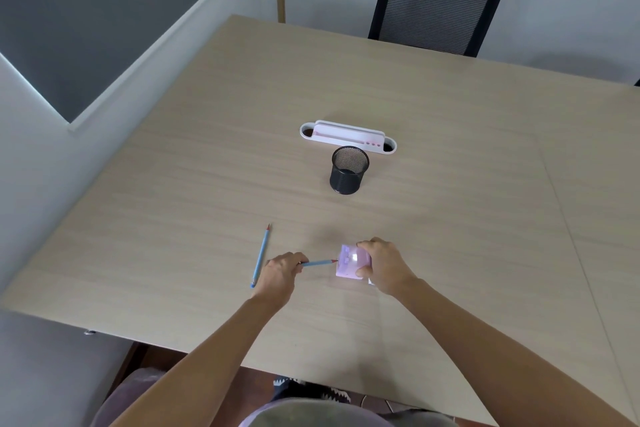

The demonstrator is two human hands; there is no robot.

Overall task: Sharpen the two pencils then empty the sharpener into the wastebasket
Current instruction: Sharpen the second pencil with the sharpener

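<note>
My left hand (282, 270) grips a blue pencil (318, 263) by its back end, with the red tip pointing right at the face of a pale purple sharpener (349, 262). My right hand (382, 265) is closed around the sharpener, which rests on the table. The tip touches or sits just at the sharpener's hole; I cannot tell which. A second blue pencil (261, 255) lies loose on the table to the left, tip pointing away from me. The black mesh wastebasket (348, 170) stands upright further back in the middle.
A white and pink desk organiser (348, 135) lies just behind the wastebasket. The light wooden table (450, 184) reaches a wall on the left. A black mesh chair (436, 7) stands at the far edge.
</note>
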